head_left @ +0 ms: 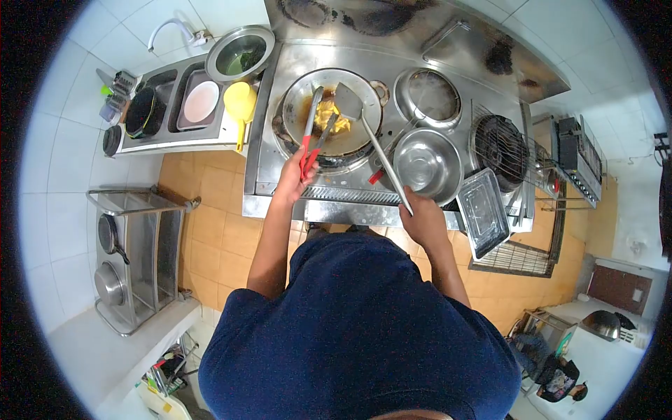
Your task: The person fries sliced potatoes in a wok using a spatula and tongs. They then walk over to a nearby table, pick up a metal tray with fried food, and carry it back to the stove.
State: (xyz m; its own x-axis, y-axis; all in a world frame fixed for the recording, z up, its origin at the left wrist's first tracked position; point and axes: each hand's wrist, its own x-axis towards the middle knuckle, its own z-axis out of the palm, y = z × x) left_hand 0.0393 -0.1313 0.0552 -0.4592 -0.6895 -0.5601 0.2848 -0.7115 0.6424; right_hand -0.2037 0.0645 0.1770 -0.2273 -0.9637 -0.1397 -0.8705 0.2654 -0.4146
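My left hand point(294, 178) is closed around the red handles of metal tongs point(311, 115), whose two arms are spread apart over the wok. My right hand point(423, 217) grips the long handle of a wok spatula point(381, 150); its flat blade lies inside the wok at the upper right of the food. The large wok point(297, 89) sits on the steel stove. Yellow pieces of food point(339, 124) and brown liquid are in its middle, between the tongs and the spatula blade. What exactly the food is, I cannot tell.
Right of the wok are a steel bowl point(423, 164), a round pan point(432, 96), a rectangular metal tray point(483, 213) and a wire rack point(500, 143). At left, a sink point(183, 87) has a yellow dipper point(240, 101) and a steel basin point(240, 54). A person point(556, 374) is at lower right.
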